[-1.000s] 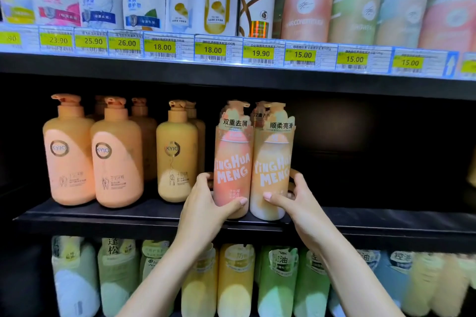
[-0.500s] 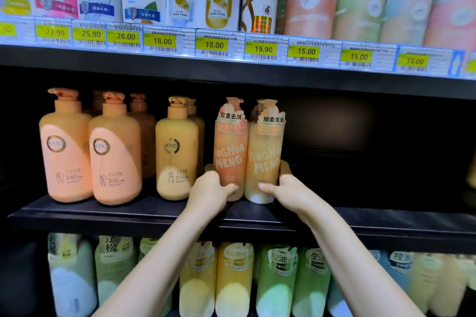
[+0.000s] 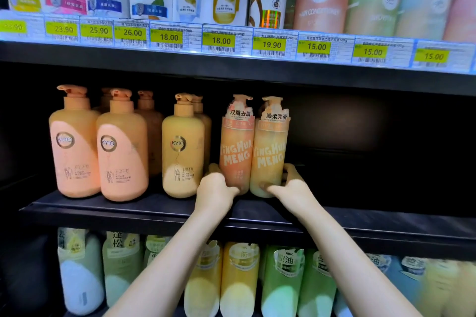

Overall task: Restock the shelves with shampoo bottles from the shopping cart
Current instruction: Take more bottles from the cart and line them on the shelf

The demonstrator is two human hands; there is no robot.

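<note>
On the middle shelf [image 3: 159,210], past the KYIO bottles [image 3: 121,147], her left hand [image 3: 215,192] grips the pink Ying Hua Meng bottle [image 3: 235,147] low down; beside it, touching, the right hand [image 3: 292,186] grips the yellow one [image 3: 269,152], both standing upright.

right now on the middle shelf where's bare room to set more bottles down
Bare shelf board runs right of the yellow Ying Hua Meng bottle, which the right hand grips. Left is crowded: the pink Ying Hua Meng bottle in the left hand sits close beside the yellow Kyio bottle.
</note>
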